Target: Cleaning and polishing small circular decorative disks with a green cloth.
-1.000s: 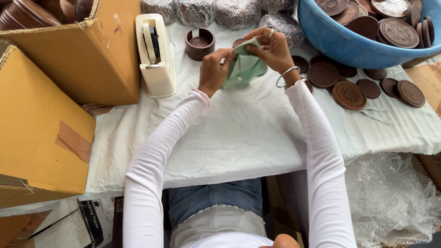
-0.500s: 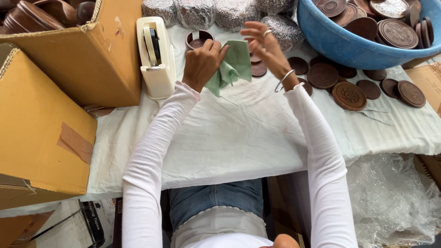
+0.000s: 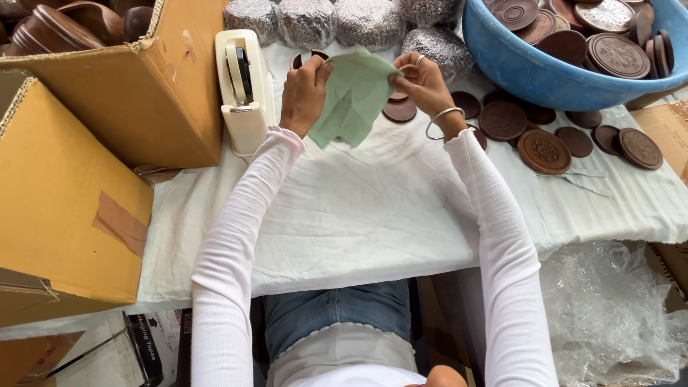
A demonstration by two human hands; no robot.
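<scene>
Both my hands hold up a pale green cloth above the far part of the white-covered table. My left hand grips its left upper edge, close to a cream tape dispenser. My right hand, with a ring and a metal bangle, pinches the cloth's right upper corner. The cloth hangs down between them, unfolded. A small brown wooden cup is partly hidden behind my left hand. A brown wooden lid lies just under the cloth.
Several carved brown wooden lids lie at the right, and a blue basin holds more. Wrapped round bundles line the back. Cardboard boxes stand at the left, one with wooden bowls. Bubble wrap lies lower right.
The green cloth was bunched between my hands a second ago; now both hands have lifted it and spread it open, and it hangs flat.
</scene>
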